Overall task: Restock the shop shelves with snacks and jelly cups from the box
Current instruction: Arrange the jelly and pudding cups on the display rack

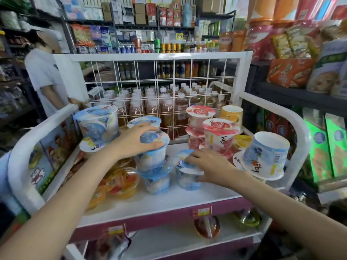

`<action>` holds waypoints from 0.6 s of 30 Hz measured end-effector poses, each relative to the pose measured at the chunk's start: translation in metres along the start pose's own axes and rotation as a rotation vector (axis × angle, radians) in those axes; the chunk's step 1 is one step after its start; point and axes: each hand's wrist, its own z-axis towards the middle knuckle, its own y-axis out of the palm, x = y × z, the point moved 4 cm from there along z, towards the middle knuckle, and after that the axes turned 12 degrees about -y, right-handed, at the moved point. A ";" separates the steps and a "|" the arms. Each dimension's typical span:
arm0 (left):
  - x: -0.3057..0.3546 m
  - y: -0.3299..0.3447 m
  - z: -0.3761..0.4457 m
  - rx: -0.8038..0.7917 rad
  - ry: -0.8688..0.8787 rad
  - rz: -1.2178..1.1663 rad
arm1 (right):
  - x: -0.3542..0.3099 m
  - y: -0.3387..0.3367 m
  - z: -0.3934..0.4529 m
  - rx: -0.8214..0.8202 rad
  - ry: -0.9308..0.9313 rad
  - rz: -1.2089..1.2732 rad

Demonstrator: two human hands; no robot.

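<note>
My left hand (pixel 139 141) grips the lid of a blue jelly cup (pixel 152 156) that sits on top of another blue cup (pixel 156 182), a stack on the white top shelf (pixel 169 203). My right hand (pixel 210 167) holds a single blue jelly cup (pixel 187 180) standing on the shelf just right of that stack. More blue cups (pixel 97 126) are piled at the back left. Red and pink cups (pixel 219 139) are stacked at the back right, and an upturned blue cup (pixel 265 152) lies at the far right. The box is out of view.
Small orange jelly cups (pixel 122 182) lie at the shelf's left. A white wire grid (pixel 159 87) backs the shelf, with bottled drinks (pixel 169 106) behind it. A person in a white shirt (pixel 45 77) stands at the left. Snack packs (pixel 289 72) fill the right-hand shelves.
</note>
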 end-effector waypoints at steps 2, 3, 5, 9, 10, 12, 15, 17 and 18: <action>-0.006 0.000 -0.002 -0.003 -0.009 -0.035 | 0.000 0.003 0.011 0.064 0.072 0.025; -0.007 0.000 -0.003 -0.008 -0.014 -0.047 | -0.001 0.005 0.020 0.085 0.099 0.011; -0.008 0.000 -0.002 -0.016 -0.020 -0.060 | -0.002 0.006 0.042 0.151 0.103 -0.044; -0.007 0.002 -0.001 0.012 -0.005 -0.062 | 0.005 0.013 0.076 0.218 0.082 0.014; -0.008 0.002 -0.001 0.019 -0.005 -0.072 | 0.008 0.013 0.077 0.227 0.082 0.075; -0.010 0.002 -0.002 0.021 -0.005 -0.084 | 0.016 0.018 0.070 0.172 0.073 0.089; -0.012 0.002 -0.003 0.021 0.005 -0.119 | 0.018 0.028 0.054 0.108 0.054 0.038; -0.013 0.003 -0.003 0.021 0.007 -0.145 | 0.012 0.032 0.048 0.154 0.067 0.007; -0.013 0.004 -0.003 0.020 0.010 -0.152 | 0.012 0.038 0.051 0.186 0.087 0.007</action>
